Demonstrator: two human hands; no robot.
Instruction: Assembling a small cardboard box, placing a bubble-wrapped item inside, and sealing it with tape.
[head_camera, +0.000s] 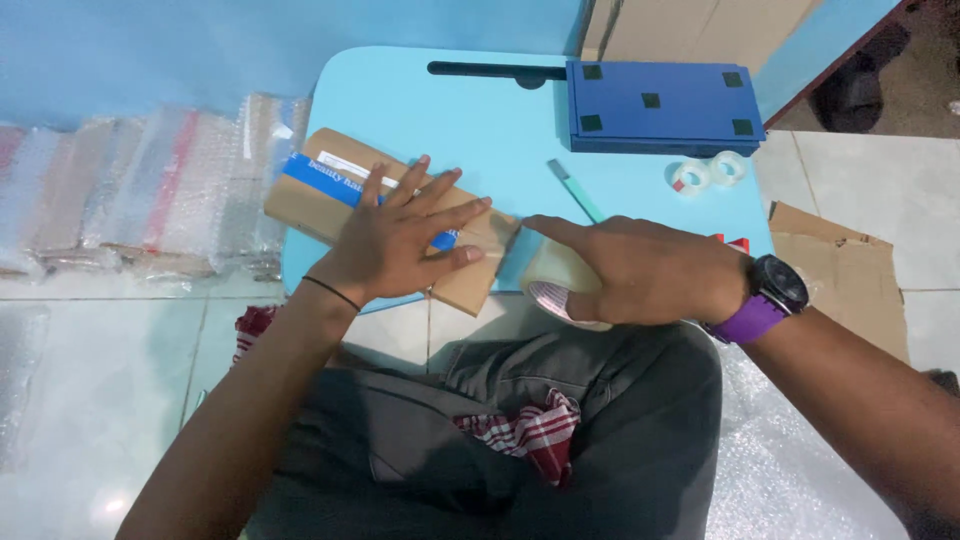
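A brown cardboard parcel (400, 215) with a blue band is pressed flat against the light blue tabletop (480, 110) by the left hand (400, 240), its grip spread wide, fingers splayed. A roll of packing tape (558, 280) is clasped in the right hand (640, 270) just beside the parcel's near end. 2 small tape rolls (708, 172) lie well apart.

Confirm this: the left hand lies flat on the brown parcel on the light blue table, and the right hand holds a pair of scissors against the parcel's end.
Not quite. The left hand does lie flat on the brown parcel on the light blue table, but the right hand holds a roll of clear packing tape at the parcel's end, not scissors. The head view shows it.
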